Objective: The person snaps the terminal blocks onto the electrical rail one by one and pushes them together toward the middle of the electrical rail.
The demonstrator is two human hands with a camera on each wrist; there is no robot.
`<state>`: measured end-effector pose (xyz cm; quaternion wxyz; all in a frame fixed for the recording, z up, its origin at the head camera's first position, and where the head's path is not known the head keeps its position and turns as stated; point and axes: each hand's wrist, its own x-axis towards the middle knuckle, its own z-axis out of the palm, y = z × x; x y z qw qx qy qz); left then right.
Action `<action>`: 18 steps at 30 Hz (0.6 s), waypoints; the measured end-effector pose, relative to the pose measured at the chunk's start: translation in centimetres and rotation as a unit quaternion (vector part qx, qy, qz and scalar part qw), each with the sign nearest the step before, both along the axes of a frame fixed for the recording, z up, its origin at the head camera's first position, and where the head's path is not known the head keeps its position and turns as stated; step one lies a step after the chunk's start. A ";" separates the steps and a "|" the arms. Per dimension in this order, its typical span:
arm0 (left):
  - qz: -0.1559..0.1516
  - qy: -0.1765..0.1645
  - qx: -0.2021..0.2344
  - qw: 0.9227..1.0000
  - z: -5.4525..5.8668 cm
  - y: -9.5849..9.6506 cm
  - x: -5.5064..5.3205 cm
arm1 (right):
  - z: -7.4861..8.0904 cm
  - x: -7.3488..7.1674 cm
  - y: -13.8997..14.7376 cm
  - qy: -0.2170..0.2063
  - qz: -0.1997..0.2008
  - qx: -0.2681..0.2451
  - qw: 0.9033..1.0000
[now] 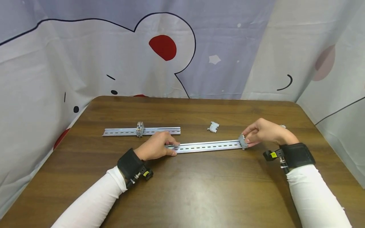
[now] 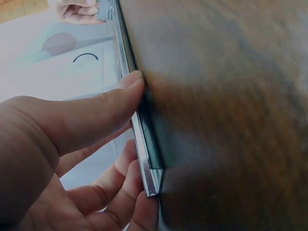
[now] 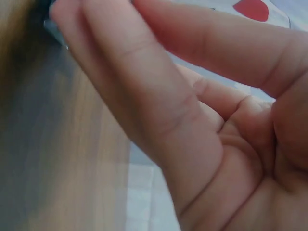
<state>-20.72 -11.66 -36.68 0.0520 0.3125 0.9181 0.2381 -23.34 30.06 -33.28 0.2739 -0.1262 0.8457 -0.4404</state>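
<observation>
A slotted metal DIN rail (image 1: 208, 146) lies across the middle of the table. My left hand (image 1: 155, 146) pinches its left end, thumb along the near edge and fingers on the far side. The left wrist view shows the thumb against the rail (image 2: 150, 175) and its folded end profile. At the opposite end, my right hand (image 1: 266, 131) holds a grey terminal block (image 1: 243, 142) between thumb and fingers, upright against the rail's end. In the right wrist view the fingers (image 3: 144, 82) hide nearly all of the block.
Behind the left hand lies a second DIN rail (image 1: 119, 132) carrying a small group of terminal blocks (image 1: 140, 129). One loose grey terminal block (image 1: 213, 127) lies flat beyond the held rail. A small grey piece (image 1: 283, 126) shows partly behind the right wrist. A printed curtain (image 1: 216, 79) borders the wooden table.
</observation>
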 end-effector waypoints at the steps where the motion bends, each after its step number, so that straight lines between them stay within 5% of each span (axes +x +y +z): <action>1: -0.001 0.002 0.000 1.000 0.0 0.0 0.0 | -0.1 0.0 -0.1 -0.002 0.000 -0.005 1.000; 18: 0.004 0.002 -0.001 1.000 0.1 0.0 0.2 | -0.6 0.2 -2.7 -0.004 0.006 -0.039 0.999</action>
